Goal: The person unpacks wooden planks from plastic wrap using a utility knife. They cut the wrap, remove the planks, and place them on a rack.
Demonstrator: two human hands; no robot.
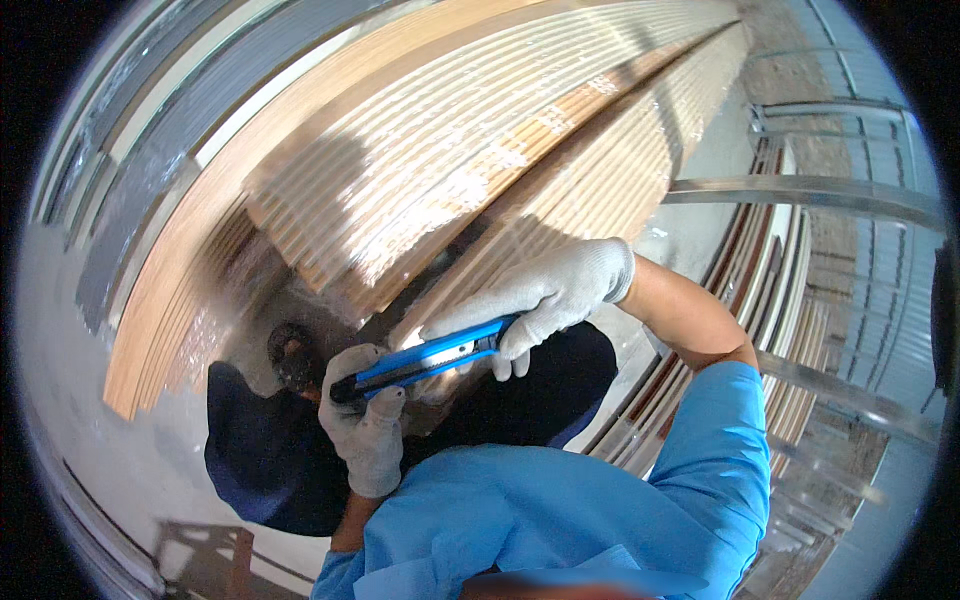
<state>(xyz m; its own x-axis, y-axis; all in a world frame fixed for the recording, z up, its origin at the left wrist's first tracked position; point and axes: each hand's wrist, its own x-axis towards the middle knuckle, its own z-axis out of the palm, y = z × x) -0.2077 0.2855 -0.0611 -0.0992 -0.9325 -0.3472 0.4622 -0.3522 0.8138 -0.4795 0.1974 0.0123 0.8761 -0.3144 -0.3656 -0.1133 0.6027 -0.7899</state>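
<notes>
Both of my hands wear white knit gloves and hold one blue and black utility knife [425,357] between them, above my lap. My left hand [364,430] grips the knife's black end, thumb and fingers on either side of it. Around the other end close the fingers of my right hand [545,295], with its forefinger stretched along the upper side. Whether the blade is out, I cannot tell. Just beyond the knife lie long ribbed wood-coloured panels [400,170], stacked and wrapped in shiny clear film. A second wrapped stack [610,170] lies alongside, to the right of a dark gap.
Plain light-brown boards [165,300] and grey film-wrapped lengths [150,200] lie to the left. On the right, metal rack bars [810,192] jut out over more long strips [735,280]. My dark-clad knees [270,460] are close below the hands.
</notes>
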